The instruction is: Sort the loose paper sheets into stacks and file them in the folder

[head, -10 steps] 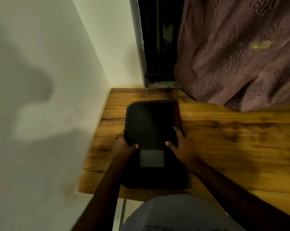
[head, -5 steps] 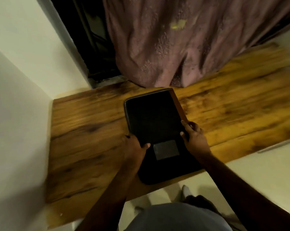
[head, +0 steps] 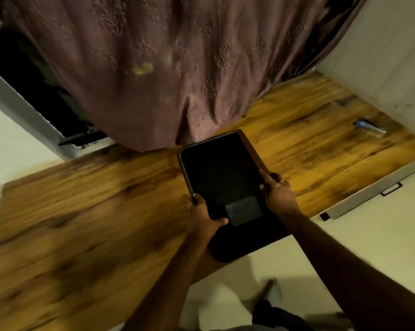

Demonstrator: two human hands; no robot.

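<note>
A black zip folder (head: 220, 173) with a brown spine and a grey label patch lies closed on the wooden desk (head: 87, 211), its near end hanging over the front edge. My left hand (head: 205, 216) grips its left edge, thumb on top. My right hand (head: 276, 191) grips the right edge near the spine, fingers stretched along it. No loose paper sheets are in view.
A patterned mauve curtain (head: 173, 68) hangs over the back of the desk, touching the folder's far end. A small blue-and-silver object (head: 368, 127) lies at the desk's far right. White walls close in left and right. A dark window frame (head: 34, 91) stands at back left.
The view has swung right, showing more desk and the right wall. Both hands keep hold of the folder, which now sits further right along the desk with its near end past the edge.
</note>
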